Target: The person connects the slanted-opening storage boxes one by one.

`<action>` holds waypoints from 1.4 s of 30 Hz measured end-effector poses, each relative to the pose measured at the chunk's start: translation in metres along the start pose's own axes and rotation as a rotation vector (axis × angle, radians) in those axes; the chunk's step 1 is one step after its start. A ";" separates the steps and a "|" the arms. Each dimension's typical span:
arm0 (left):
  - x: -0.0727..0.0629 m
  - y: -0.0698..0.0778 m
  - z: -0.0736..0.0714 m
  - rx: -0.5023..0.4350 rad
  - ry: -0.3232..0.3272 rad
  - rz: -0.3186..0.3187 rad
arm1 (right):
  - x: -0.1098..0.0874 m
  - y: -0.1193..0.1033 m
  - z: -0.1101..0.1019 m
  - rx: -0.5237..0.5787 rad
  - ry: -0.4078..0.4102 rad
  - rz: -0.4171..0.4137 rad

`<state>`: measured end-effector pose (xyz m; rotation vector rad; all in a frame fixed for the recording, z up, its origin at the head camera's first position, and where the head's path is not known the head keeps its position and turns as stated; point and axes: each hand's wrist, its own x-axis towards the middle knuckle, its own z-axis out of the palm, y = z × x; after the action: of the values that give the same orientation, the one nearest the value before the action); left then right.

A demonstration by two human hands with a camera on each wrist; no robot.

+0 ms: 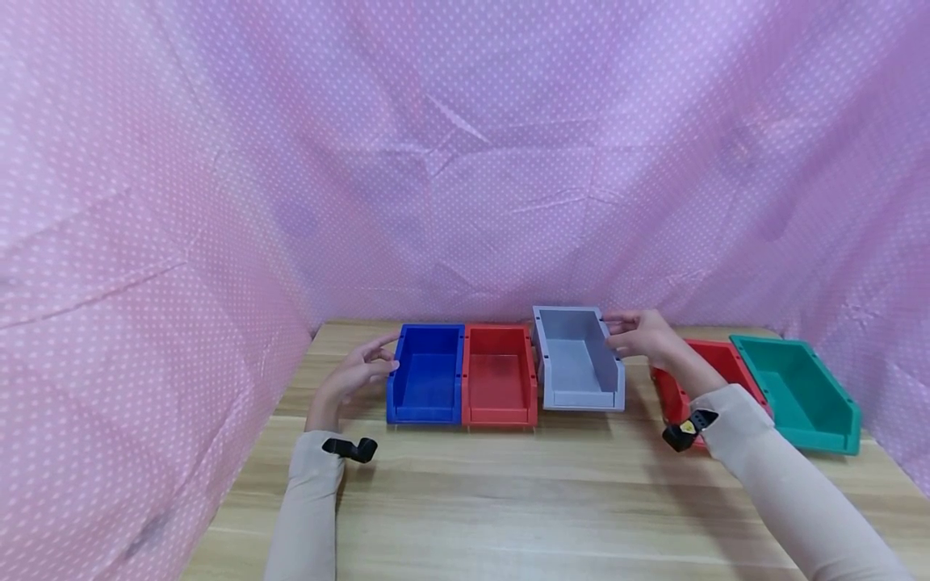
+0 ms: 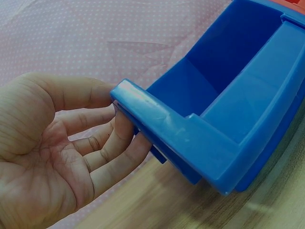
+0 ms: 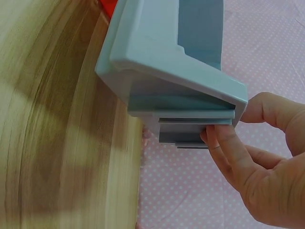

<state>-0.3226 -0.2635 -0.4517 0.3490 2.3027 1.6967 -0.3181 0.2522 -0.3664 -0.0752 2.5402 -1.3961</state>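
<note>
A blue storage bin stands on the table, side by side with a red bin. My left hand is at the blue bin's left side; in the left wrist view its thumb lies on the rim and the curled fingers reach under the edge. To the right of the red bin is a grey bin, seemingly raised off the table. My right hand holds it by its right side, with thumb at the rim corner and fingertips against the side ribs, as the right wrist view shows.
Farther right, a second red bin is partly hidden behind my right forearm. A green bin stands angled beside it. The wooden table extends in front, and pink dotted cloth hangs behind and at both sides.
</note>
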 end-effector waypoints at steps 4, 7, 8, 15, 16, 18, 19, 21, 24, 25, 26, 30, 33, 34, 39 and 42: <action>-0.001 -0.001 0.001 -0.008 -0.005 0.003 | -0.001 -0.002 0.001 0.006 -0.003 0.005; -0.001 0.000 0.002 -0.008 -0.001 0.000 | -0.001 -0.004 0.002 0.003 -0.005 0.007; -0.001 0.000 0.002 -0.005 -0.001 0.000 | -0.001 -0.005 0.002 0.003 -0.006 0.005; -0.001 0.001 0.001 -0.009 -0.001 -0.003 | -0.001 -0.004 0.004 -0.007 -0.003 -0.015; -0.001 0.000 0.001 -0.009 -0.002 -0.001 | -0.001 -0.004 0.004 -0.007 -0.003 -0.018; -0.001 -0.001 0.001 -0.005 -0.005 0.004 | -0.002 -0.004 0.004 -0.005 -0.007 -0.018; -0.001 -0.001 0.000 -0.004 -0.004 0.003 | -0.002 -0.004 0.004 -0.006 -0.009 -0.015; -0.001 -0.001 0.000 -0.005 0.001 -0.002 | -0.001 -0.004 0.004 -0.003 -0.014 -0.007; 0.000 -0.001 0.001 -0.008 0.003 -0.009 | -0.001 -0.004 0.002 0.010 -0.037 0.003; -0.001 -0.001 0.001 -0.008 0.001 -0.010 | -0.001 -0.004 0.001 0.013 -0.046 0.003; -0.001 -0.001 0.001 -0.007 -0.002 -0.010 | -0.001 -0.004 0.000 0.015 -0.059 0.002; -0.002 0.000 0.001 -0.005 -0.010 -0.004 | -0.001 -0.003 -0.006 0.009 -0.103 -0.006; -0.002 0.000 0.000 -0.006 -0.005 0.001 | -0.002 -0.004 -0.008 0.008 -0.122 -0.005; -0.002 -0.001 0.000 -0.007 -0.004 0.002 | -0.003 -0.005 -0.009 0.003 -0.127 -0.003; -0.002 -0.003 0.001 -0.001 0.001 0.001 | -0.004 -0.010 -0.012 -0.037 -0.120 0.003; -0.003 -0.004 0.002 -0.005 0.007 0.002 | -0.004 -0.017 -0.013 -0.080 -0.090 -0.024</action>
<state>-0.3193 -0.2638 -0.4560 0.3452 2.3029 1.7074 -0.3181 0.2546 -0.3444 -0.1800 2.5279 -1.2696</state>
